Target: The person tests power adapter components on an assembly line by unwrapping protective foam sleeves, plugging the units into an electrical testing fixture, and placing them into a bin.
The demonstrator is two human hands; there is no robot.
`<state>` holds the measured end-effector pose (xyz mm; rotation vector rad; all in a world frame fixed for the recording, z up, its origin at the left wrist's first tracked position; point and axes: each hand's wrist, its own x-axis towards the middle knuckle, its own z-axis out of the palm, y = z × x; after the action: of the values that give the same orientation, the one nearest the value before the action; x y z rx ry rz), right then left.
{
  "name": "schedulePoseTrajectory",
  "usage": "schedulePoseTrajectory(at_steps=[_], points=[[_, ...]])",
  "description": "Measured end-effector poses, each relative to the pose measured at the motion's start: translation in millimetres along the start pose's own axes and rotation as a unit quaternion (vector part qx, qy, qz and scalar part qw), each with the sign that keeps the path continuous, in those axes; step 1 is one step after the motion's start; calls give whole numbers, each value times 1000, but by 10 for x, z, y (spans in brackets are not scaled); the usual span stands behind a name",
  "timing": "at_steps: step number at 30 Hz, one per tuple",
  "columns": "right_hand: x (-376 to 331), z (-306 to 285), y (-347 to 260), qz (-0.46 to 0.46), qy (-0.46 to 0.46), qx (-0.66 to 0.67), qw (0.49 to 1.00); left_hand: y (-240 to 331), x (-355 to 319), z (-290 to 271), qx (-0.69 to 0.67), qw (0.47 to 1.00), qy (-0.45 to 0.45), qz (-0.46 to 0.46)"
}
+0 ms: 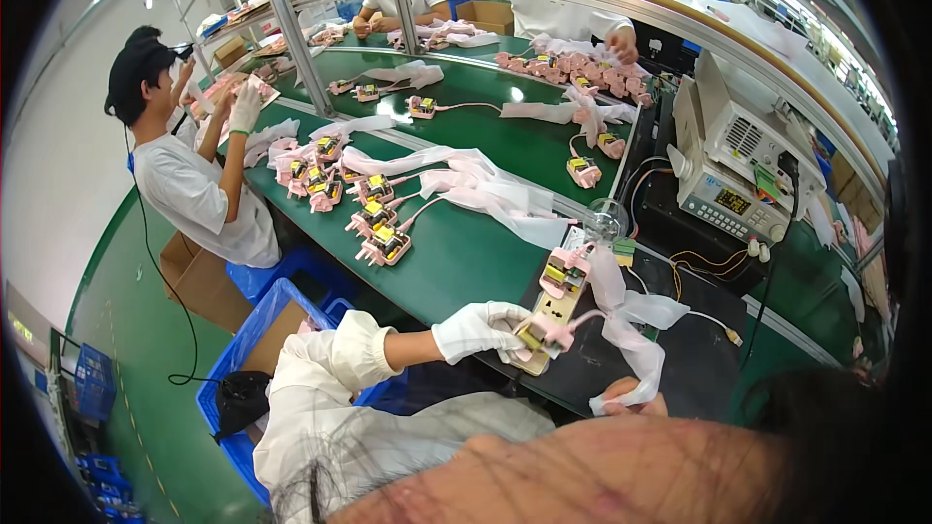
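Workbench (442,293): green; clock read from view centre.
Right hand (633,396): bare, between 4 and 5 o'clock, fingers pinching wrap (636,359).
Left hand (478,332): gloved, 6 o'clock, fingers curled against strip (553,309); exact grip, cannot tell.
Strip load: two chargers (563,278), 4 o'clock; seemingly mid-job.
Remainder: open-cased clusters (379,218), 9 o'clock; done or waiting, cannot tell.

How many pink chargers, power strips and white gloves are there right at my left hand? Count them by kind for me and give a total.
Chargers: 2
Power strip: 1
Glove: 1
Total: 4
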<state>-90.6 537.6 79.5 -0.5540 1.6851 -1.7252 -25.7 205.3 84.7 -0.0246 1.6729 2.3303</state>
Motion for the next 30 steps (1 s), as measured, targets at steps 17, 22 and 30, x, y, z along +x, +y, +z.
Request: schedulePoseTrajectory(at_steps=[17,22,30], points=[[54,-147,140,-157,230,-46,959,-107,-23,44,-19,998,56,-6],[195,-110,155,-175,220,-34,959,-120,-26,88,-81,990,117,9],[141,-136,201,-167,224,-31,960,-240,102,74,-183,974,125,51]])
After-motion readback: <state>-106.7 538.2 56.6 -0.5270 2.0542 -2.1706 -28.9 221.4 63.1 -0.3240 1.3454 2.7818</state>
